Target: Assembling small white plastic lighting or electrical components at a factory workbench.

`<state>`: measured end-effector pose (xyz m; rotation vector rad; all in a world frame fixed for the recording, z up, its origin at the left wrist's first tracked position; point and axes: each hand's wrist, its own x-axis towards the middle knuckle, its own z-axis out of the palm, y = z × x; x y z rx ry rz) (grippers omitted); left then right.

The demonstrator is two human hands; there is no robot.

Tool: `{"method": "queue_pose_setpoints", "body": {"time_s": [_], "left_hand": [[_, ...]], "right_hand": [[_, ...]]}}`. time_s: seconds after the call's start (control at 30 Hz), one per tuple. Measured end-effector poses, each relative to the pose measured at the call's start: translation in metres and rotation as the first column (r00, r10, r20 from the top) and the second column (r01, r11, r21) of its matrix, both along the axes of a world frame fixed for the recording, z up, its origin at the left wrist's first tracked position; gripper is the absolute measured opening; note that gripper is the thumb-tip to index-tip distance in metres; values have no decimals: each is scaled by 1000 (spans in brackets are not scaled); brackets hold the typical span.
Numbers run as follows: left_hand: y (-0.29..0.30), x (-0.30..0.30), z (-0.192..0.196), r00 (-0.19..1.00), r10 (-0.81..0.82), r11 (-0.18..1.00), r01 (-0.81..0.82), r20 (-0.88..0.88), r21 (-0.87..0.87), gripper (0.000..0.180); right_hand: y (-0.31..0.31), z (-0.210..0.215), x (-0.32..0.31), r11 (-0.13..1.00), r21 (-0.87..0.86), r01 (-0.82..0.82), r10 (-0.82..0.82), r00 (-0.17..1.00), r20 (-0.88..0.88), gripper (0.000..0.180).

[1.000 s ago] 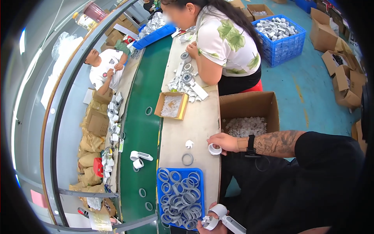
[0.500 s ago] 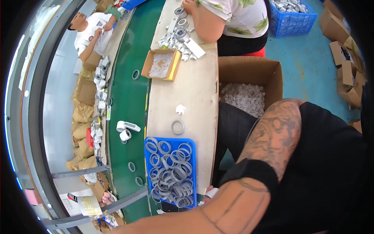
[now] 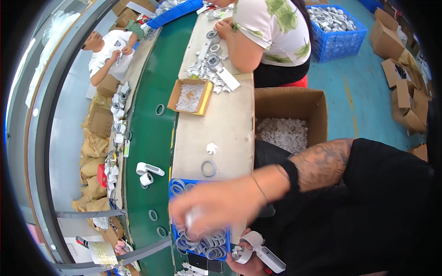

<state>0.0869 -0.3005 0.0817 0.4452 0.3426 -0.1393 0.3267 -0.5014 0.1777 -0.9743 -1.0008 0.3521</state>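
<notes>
My right hand (image 3: pixel 225 200) reaches across the blue tray (image 3: pixel 227 239) and is smeared by motion. A small blurred white piece (image 3: pixel 193 216) shows between its fingers. Grey rings (image 3: pixel 214 253) fill the tray, partly hidden under this hand. Low in the view, beside the tray's near corner, my left hand (image 3: pixel 248 266) is closed on a white plastic housing (image 3: pixel 253 239) with a round collar and a flat handle. A dark flat device (image 3: pixel 205 262) lies below the tray. One loose grey ring (image 3: pixel 208 169) and a white scrap (image 3: pixel 211 148) lie on the table just beyond it.
A green belt (image 3: pixel 152 133) runs along the table, carrying white parts (image 3: pixel 148 172) and loose rings. A small box of white bits (image 3: pixel 189 97) stands on the table. Beside it sits a co-worker (image 3: pixel 271 34); another person (image 3: pixel 110 53) works across the belt. A large carton (image 3: pixel 315 108) borders my legs.
My right hand has come up from the lower edge to over the tray. The housing in my left hand now shows, formerly mostly hidden by my right forearm. The whole view has shifted.
</notes>
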Motion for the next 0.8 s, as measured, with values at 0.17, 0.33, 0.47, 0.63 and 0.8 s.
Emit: {"method": "queue_pose_setpoints", "body": {"time_s": [0.17,0.33,0.47,0.63,0.8], "left_hand": [[-4,-14,11,938,174,729,83,-300,679,91],[26,-35,-16,996,-60,745,90,-68,661,91],[35,-30,-25,986,-137,686,162,-92,709,90],[47,-11,-34,964,-250,608,227,-89,761,89],[72,-22,-32,945,-309,512,260,-107,819,87]], "right_hand": [[5,-108,76,725,-674,142,-518,757,-397,49],[28,-131,115,605,-783,142,-542,794,-275,52],[71,-148,140,490,-660,570,-526,797,297,54],[99,-136,183,484,-596,641,-464,765,447,56],[145,-124,209,361,-780,511,-370,847,383,63]]}}
